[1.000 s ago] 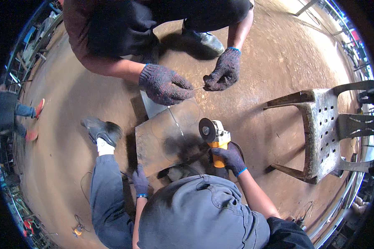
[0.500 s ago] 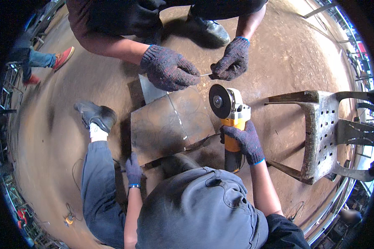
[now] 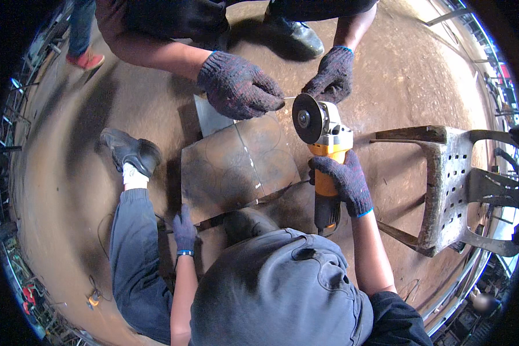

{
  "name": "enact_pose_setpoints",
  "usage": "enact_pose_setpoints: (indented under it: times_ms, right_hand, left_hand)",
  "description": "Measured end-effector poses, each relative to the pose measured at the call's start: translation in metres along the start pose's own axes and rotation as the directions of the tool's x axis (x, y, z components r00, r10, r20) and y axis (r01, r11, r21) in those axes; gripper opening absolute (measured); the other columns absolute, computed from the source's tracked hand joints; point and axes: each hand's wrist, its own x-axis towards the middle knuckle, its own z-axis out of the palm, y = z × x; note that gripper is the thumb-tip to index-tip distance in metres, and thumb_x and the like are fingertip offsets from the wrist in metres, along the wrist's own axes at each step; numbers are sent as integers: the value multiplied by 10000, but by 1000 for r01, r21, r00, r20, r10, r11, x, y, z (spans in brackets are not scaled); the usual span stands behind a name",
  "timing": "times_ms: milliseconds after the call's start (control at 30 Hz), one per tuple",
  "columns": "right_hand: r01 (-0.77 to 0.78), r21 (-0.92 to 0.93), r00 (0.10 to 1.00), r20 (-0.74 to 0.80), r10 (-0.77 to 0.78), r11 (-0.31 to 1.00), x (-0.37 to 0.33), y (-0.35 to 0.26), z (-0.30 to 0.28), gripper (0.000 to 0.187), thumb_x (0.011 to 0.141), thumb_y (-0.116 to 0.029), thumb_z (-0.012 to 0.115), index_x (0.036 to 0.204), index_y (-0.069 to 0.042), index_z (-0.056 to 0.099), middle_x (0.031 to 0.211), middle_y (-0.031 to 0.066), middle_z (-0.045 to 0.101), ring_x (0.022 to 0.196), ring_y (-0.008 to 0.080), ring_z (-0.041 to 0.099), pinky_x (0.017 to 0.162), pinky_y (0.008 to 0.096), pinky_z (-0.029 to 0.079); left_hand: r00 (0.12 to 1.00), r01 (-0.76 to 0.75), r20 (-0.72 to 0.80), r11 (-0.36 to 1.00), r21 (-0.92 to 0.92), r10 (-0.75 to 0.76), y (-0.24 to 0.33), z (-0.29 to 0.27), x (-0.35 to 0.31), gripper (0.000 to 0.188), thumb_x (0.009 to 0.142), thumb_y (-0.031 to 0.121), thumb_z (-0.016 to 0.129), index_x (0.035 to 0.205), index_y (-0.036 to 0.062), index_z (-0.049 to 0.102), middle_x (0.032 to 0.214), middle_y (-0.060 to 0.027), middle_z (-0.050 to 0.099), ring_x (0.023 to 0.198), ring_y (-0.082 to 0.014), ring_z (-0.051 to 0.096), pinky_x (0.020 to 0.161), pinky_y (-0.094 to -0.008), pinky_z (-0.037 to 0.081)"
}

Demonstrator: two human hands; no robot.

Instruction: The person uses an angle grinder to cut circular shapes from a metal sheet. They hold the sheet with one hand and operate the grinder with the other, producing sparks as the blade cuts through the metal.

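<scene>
Just right of the flat metal sheet (image 3: 225, 173), a yellow angle grinder (image 3: 326, 185) is gripped by the right hand (image 3: 350, 181), with gloved fingers wrapped around its body. Its long axis is pointed away from the wearer, tail toward the lower edge, and the thin cutting disc (image 3: 307, 118) is carried at the far end, with its face turned mostly to the left. Beyond the sheet, a thin rod (image 3: 289, 98) is pinched between a co-worker's two gloved hands (image 3: 239, 86), roughly crosswise to the grinder. By that line, the disc's far edge is set close to the rod; whether they are touching cannot be told. Of the wearer's two hands, the right is much the nearer to the rod. The left hand (image 3: 184, 233) is placed by the sheet's lower left corner, fingers pointed forward; whether anything is held in it cannot be told. The sheet is crossed by a pale line and marked with faint circles. Farther right, a worn plastic chair (image 3: 435, 193) is seen.
</scene>
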Motion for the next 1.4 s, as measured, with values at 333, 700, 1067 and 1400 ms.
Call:
enact_pose_setpoints:
  times_ms: [333,700,1067,1400]
  right_hand:
    - [20,-1,999,-26,-20,1000,1,-3,3,457,774,-245,822,1134,-19,653,971,84,717,839,175,694,775,329,552]
    - [10,27,1000,-10,-9,1000,0,-7,6,429,794,-191,796,1144,-11,624,931,105,715,791,198,706,728,341,576]
    - [12,36,997,-76,-10,999,-2,-8,9,400,784,-174,806,1112,-13,642,913,94,714,779,185,707,715,334,573]
    - [9,69,1000,-13,-8,998,-2,-13,10,459,789,-177,779,1170,-1,592,902,132,711,743,240,711,680,364,590]
  left_hand:
    - [928,340,74,751,-566,-364,25,-18,13,636,986,504,517,1183,-95,601,1127,-316,617,1039,-450,570,912,-470,444]
    - [861,410,148,489,-770,-487,10,17,19,623,988,475,536,1258,-86,568,1228,-277,614,1106,-416,576,967,-440,445]
    - [999,44,-10,998,-48,-45,4,-1,3,514,1024,329,480,1431,18,443,1258,-288,552,1120,-461,545,982,-480,439]
    - [993,111,58,991,-75,-107,9,-7,6,466,1039,289,478,1464,103,437,1236,-298,561,1088,-456,563,964,-486,451]
